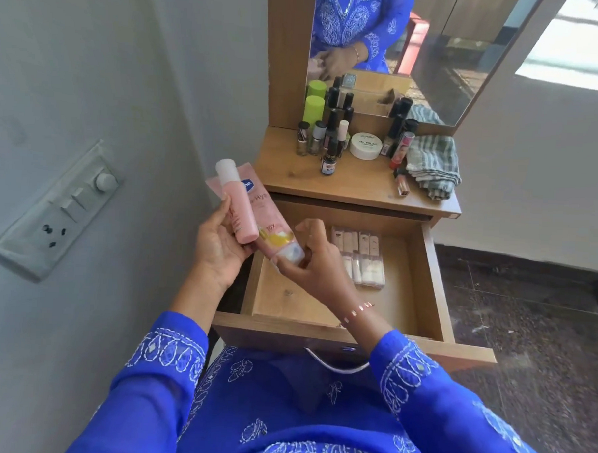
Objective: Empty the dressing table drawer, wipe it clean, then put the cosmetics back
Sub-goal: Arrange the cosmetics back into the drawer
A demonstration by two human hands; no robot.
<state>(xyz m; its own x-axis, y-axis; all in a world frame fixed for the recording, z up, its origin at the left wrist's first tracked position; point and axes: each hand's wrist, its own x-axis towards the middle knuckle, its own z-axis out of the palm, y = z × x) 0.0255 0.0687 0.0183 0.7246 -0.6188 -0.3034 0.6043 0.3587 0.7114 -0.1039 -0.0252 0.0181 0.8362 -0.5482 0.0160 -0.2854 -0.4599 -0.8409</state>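
Note:
The wooden drawer (422, 266) is pulled out below the dressing table top (354, 184). Inside it lie small clear sachets (363, 256) at the back right. My left hand (218, 246) holds a pink bottle (238, 206) with a white cap, above the drawer's left edge. Behind the bottle is a pink tube (270, 225); my right hand (310, 257) pinches its clear cap end while the left hand supports it from below. Nail polish bottles (323, 138), a white nail polish jar (365, 145) and lipsticks (402, 150) stand on the top.
A folded striped cloth (432, 163) lies at the right of the table top. A mirror (394, 49) rises behind. A switchboard (58, 209) is on the wall at the left. Dark floor lies to the right of the drawer.

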